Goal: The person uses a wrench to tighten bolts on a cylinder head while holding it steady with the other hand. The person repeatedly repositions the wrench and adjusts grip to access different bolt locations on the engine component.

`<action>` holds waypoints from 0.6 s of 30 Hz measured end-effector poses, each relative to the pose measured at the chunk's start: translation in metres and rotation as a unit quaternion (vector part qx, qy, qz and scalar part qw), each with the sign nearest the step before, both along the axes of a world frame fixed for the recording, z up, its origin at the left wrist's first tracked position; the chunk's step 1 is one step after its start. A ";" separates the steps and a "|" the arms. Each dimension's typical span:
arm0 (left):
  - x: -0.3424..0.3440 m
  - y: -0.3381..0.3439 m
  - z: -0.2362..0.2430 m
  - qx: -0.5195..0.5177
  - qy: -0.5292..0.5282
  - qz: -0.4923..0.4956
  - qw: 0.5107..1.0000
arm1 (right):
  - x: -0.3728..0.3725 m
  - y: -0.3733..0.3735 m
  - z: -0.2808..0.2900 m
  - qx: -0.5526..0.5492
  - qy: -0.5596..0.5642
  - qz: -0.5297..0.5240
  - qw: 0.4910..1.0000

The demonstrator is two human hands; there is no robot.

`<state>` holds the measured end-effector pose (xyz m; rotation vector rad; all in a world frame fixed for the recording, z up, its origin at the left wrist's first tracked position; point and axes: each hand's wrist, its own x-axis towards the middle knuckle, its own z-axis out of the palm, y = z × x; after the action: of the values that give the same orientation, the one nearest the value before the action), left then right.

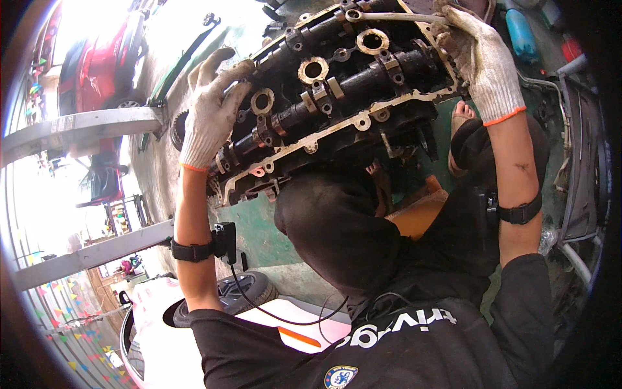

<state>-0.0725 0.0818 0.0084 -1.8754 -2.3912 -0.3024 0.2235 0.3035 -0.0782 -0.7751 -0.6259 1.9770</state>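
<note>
As right hand (478,55) grips wrench (396,17), left hand (211,110) loosely spread, at engine (353,85)

Red car (100,74), blue bottle (521,35).

Across your black shirt (447,360) runs one large white printed word (405,320), inverted and partly creased, above a round blue crest (341,377).
</note>
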 end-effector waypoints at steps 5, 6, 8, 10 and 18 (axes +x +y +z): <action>-0.001 0.001 -0.003 0.007 0.035 -0.016 0.999 | 0.002 0.007 -0.003 -0.016 0.062 0.048 0.997; 0.000 0.002 -0.005 0.013 0.052 -0.016 0.998 | 0.002 0.007 -0.003 -0.019 0.063 0.048 0.997; 0.003 0.002 -0.006 0.028 0.088 -0.023 0.995 | 0.002 0.007 -0.004 -0.024 0.066 0.047 0.996; 0.005 0.000 -0.006 0.037 0.067 0.017 0.997 | 0.001 0.005 -0.004 -0.011 0.015 0.009 1.000; -0.010 -0.010 -0.009 0.027 0.012 -0.011 1.000 | -0.001 0.005 -0.002 -0.007 0.003 0.024 1.000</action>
<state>-0.0825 0.0723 -0.0003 -1.8725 -2.3252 -0.3396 0.2226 0.3088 -0.0807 -0.7686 -0.6342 2.0290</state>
